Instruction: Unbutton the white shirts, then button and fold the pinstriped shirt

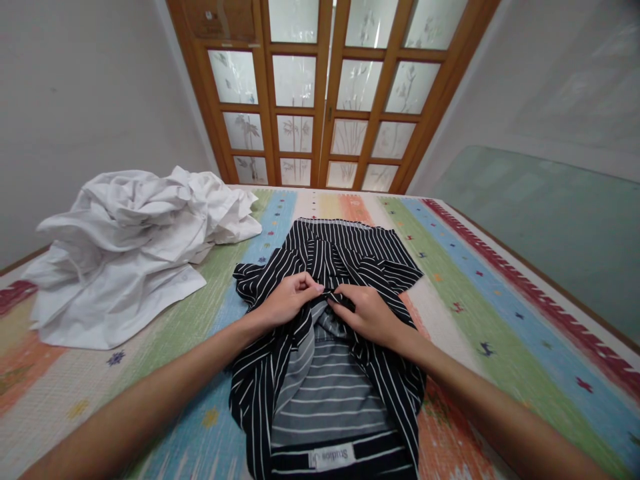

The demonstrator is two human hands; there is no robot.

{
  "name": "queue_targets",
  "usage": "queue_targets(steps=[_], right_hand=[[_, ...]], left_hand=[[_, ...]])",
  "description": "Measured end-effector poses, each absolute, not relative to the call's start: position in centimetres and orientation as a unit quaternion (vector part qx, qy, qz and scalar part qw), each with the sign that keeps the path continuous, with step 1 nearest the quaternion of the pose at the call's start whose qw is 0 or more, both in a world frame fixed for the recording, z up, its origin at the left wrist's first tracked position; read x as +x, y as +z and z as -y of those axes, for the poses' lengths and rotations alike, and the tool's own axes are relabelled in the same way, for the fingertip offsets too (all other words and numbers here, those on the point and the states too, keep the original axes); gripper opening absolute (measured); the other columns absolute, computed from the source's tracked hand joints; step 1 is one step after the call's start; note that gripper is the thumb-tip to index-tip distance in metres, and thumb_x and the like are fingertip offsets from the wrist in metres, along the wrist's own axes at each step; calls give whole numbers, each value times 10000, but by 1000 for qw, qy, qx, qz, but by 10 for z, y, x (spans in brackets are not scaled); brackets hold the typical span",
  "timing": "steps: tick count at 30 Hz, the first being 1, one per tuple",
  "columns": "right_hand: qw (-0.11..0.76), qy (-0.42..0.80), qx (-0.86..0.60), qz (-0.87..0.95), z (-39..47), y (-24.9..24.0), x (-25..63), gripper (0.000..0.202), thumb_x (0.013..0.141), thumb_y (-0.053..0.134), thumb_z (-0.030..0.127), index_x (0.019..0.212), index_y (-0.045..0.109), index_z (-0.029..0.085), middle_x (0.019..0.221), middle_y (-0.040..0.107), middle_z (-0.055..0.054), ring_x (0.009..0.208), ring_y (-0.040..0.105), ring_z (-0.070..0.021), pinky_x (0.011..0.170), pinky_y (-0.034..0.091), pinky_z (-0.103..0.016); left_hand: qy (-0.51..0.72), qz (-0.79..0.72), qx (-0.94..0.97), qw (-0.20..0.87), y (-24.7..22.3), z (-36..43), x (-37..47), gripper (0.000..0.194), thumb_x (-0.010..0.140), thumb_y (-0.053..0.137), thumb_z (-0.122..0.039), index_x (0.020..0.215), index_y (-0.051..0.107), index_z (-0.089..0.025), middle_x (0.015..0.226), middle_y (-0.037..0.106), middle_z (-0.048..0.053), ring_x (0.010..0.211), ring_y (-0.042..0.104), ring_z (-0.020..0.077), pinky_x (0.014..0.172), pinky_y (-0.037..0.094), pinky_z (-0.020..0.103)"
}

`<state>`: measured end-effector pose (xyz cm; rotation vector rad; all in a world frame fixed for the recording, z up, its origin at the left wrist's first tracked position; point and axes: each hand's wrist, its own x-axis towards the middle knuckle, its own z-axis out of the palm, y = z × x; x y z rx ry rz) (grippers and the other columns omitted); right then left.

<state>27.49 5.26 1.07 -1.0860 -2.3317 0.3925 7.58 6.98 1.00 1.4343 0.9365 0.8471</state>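
Note:
A black garment with white stripes (345, 260) lies spread in front of me, its grey inner side showing in the lower middle and a white label (331, 457) at the near edge. My left hand (293, 297) pinches the fabric near the garment's centre, thumb and index finger together. Just to its right, my right hand (365, 312) grips the opposite side of the same opening between thumb and fingers. Only a small gap separates the fingertips of the two hands.
Crumpled white cloth (135, 253) is heaped at the left. Beneath everything is a colourful striped cover (465, 313). Wooden doors with glass panes (327, 113) stand beyond the far edge, and a pale green panel (550, 227) leans at the right.

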Motion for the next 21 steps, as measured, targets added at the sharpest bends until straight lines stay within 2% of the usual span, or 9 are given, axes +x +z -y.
queue_targets(steps=[5,10,14,21], right_hand=[[264,171,-400,861,-52,15,274,295,930,493,305,664,514,177,619,530,20,575,467,-113,591,313,-250],[259,217,-387,858,-54,14,275,308,930,501,308,652,503,176,606,495,40,550,422,-95,570,292,-238],[263,218,-383,858,-54,14,275,310,928,509,299,644,494,175,601,482,40,559,423,-96,575,297,-235],[296,169,-361,868,-53,12,276,243,939,466,249,733,571,172,688,555,-6,630,484,-122,616,343,-249]], left_hand=[[368,-388,578,616,10,-70,75,315,742,686,-420,718,523,-151,716,573,-17,641,498,92,620,373,230],[360,-369,573,638,8,-70,75,346,715,717,-445,726,550,-142,689,563,-21,612,486,80,593,360,218],[363,-373,579,628,6,-71,75,360,711,722,-451,710,533,-145,664,549,-27,595,474,76,572,357,212],[379,-401,586,594,5,-69,77,322,706,707,-409,684,514,-152,666,560,-17,613,490,93,585,370,222]])
